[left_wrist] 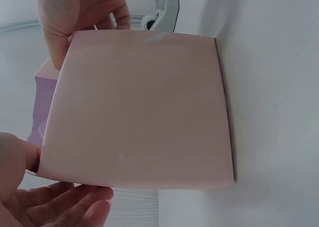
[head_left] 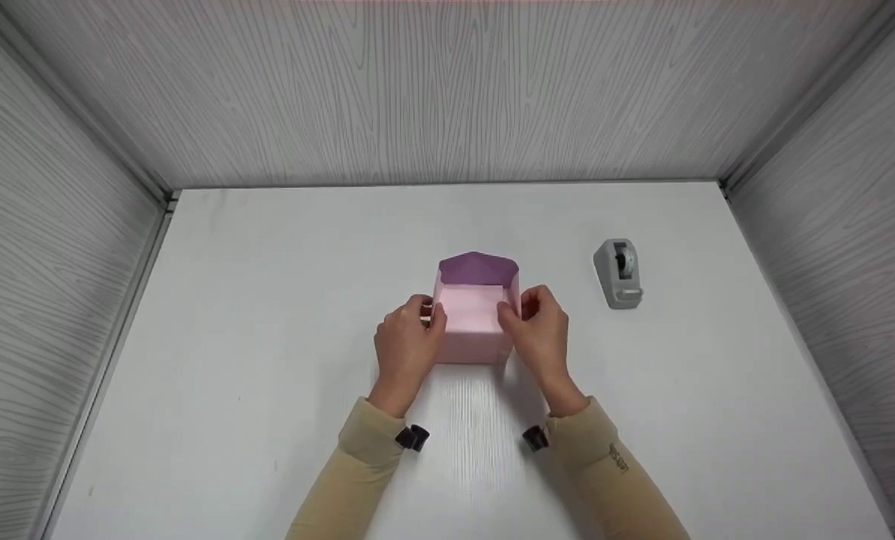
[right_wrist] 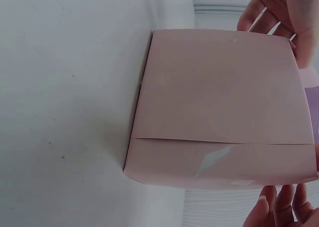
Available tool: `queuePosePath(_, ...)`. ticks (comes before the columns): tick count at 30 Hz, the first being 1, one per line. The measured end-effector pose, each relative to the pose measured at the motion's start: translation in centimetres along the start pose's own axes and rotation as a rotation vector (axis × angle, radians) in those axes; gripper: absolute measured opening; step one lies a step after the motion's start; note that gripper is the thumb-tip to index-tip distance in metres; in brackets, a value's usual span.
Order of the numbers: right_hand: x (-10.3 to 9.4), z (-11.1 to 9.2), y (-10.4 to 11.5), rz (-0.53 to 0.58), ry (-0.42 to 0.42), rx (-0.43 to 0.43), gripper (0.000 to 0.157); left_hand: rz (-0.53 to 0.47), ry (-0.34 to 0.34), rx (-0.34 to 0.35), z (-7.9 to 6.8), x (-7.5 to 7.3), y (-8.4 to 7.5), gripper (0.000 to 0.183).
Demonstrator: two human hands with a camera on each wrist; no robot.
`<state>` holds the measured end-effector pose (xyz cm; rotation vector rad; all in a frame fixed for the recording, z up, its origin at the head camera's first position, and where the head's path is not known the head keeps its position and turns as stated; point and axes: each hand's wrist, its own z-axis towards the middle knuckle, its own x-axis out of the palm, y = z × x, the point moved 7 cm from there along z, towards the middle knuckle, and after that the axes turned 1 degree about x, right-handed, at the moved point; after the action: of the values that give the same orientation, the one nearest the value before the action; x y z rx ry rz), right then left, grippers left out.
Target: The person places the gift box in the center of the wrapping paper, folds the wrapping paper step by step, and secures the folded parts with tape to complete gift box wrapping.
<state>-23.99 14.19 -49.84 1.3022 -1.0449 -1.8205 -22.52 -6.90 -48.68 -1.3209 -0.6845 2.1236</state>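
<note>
A pink paper box [head_left: 471, 346] stands on the white table with its top uncovered, and a purple pointed flap [head_left: 479, 268] rises at its back. My left hand [head_left: 408, 341] pinches the upper edge of the left wall, thumb inside and fingers outside. On the opposite side, my right hand [head_left: 541, 337] grips the right wall the same way. The right wrist view shows a seam in the box's front panel [right_wrist: 224, 87] and a shiny strip of tape [right_wrist: 214, 159] across it near the right corner.
To the right of the box, a grey tape dispenser [head_left: 618, 274] holding a roll sits on the white table [head_left: 267, 300]. Grey wood-grain panels [head_left: 447, 90] enclose the table at the back and both sides.
</note>
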Motion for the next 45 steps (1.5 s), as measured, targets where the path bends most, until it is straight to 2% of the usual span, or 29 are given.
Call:
queuePosePath(8,0.1,0.8,0.8,-0.223,-0.064,0.011,0.021,-0.009,-0.042,0.074,-0.1,0.0,-0.1,0.019)
queuePosePath(15,0.2,1.6,1.5,-0.364,-0.027,0.03,0.022,-0.01,-0.051,0.084,0.0,0.0,-0.2,0.018)
queuePosePath(18,0.1,1.7,1.5,-0.35,-0.007,0.021,0.023,-0.01,-0.05,0.077,0.0,0.1,-0.1,0.018)
queuePosePath(25,-1.5,0.5,1.8,-0.218,0.042,-0.025,0.025,-0.022,-0.042,0.063,-0.1,0.1,-0.1,0.019)
queuePosePath(31,-2.5,-1.0,1.9,-0.223,0.086,-0.063,0.018,-0.021,-0.031,0.043,-0.3,0.1,0.1,0.019)
queuePosePath(38,-2.5,-1.4,1.5,-0.227,0.061,-0.1,0.008,-0.024,-0.013,0.032,-0.3,0.3,0.2,0.019)
queuePosePath(45,-2.5,-1.8,1.8,-0.235,0.005,-0.17,0.005,-0.022,-0.011,0.03,-0.4,0.3,0.3,0.019)
